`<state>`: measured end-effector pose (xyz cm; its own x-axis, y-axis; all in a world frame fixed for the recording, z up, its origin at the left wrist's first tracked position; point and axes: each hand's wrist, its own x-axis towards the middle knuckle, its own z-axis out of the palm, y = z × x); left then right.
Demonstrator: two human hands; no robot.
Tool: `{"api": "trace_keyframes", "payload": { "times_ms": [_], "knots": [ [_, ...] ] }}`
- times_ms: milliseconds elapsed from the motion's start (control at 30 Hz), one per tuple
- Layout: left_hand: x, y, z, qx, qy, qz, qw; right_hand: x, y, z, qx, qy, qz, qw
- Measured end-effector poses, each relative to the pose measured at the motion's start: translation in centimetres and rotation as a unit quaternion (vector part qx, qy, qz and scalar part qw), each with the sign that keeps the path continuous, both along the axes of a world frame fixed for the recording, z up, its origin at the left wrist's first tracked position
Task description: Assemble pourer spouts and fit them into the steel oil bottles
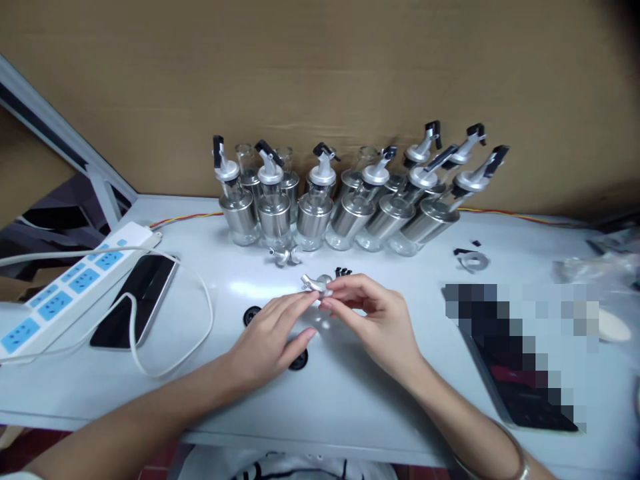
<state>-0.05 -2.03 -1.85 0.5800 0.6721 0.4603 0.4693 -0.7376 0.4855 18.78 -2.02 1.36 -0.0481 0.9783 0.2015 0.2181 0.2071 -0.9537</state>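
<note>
My right hand (383,323) pinches a small silver pourer spout (314,283) between thumb and fingertips, above the middle of the table. From the left, the fingertips of my left hand (270,333) reach the same spout; its fingers are stretched and the thumb stands apart. Just behind lie several small black levers (343,272), partly hidden by my right hand. More silver spouts (285,257) lie in a small cluster farther back. A black round part (251,315) and another black ring (299,360) rest by my left hand, both partly covered.
Several glass bottles with metal sleeves (315,215) stand along the cardboard wall (320,73), many with pourers. At left are a power strip (70,287), a white cable (207,300) and a phone (137,300). A tablet (510,380) and a clear ring (473,261) lie right.
</note>
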Motion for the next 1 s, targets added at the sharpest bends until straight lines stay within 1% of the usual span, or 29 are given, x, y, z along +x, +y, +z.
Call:
{"api": "trace_keyframes", "payload": {
  "times_ms": [67,133,233,300,367,433,633,700,767,833,933,967,1000],
  "knots": [
    [0.0,0.0,-0.1,0.000,-0.019,-0.001,1.000,-0.1,-0.5,0.1,-0.008,0.004,0.020,1.000],
    [-0.1,0.1,-0.1,-0.010,-0.043,-0.004,0.999,0.0,-0.9,0.4,-0.001,-0.017,0.049,0.999],
    [-0.2,0.3,0.0,-0.013,-0.070,0.003,0.997,0.3,-1.1,0.7,0.044,-0.077,0.122,0.989],
    [-0.2,0.5,-0.1,0.003,-0.058,0.008,0.998,0.4,-1.2,0.8,0.070,-0.111,0.162,0.978],
    [-0.2,0.6,-0.1,0.020,-0.028,0.010,0.999,0.4,-1.1,0.8,0.080,-0.138,0.181,0.970],
    [-0.3,0.7,-0.1,0.020,-0.006,0.009,1.000,0.3,-1.2,0.7,0.088,-0.157,0.194,0.964],
    [-0.5,0.5,0.2,-0.027,0.001,-0.006,1.000,0.3,-1.6,0.6,0.101,-0.161,0.234,0.954],
    [-0.5,0.4,0.1,-0.033,-0.002,-0.015,0.999,0.3,-1.7,0.7,0.106,-0.137,0.227,0.958],
    [-0.6,0.4,0.1,-0.037,-0.005,-0.026,0.999,0.3,-1.7,0.9,0.109,-0.095,0.206,0.968],
    [-0.5,0.4,0.0,-0.042,-0.015,-0.035,0.998,0.3,-1.5,1.0,0.100,-0.065,0.154,0.981],
    [-0.4,0.4,0.0,-0.052,-0.032,-0.060,0.996,0.3,-1.1,1.0,0.047,-0.058,0.042,0.996],
    [-0.4,0.4,0.1,-0.054,-0.033,-0.070,0.996,0.3,-0.9,1.0,0.026,-0.062,0.021,0.998],
    [-0.3,0.3,0.3,-0.055,-0.032,-0.081,0.995,0.3,-0.7,0.9,0.010,-0.066,0.018,0.998]
  ]
}}
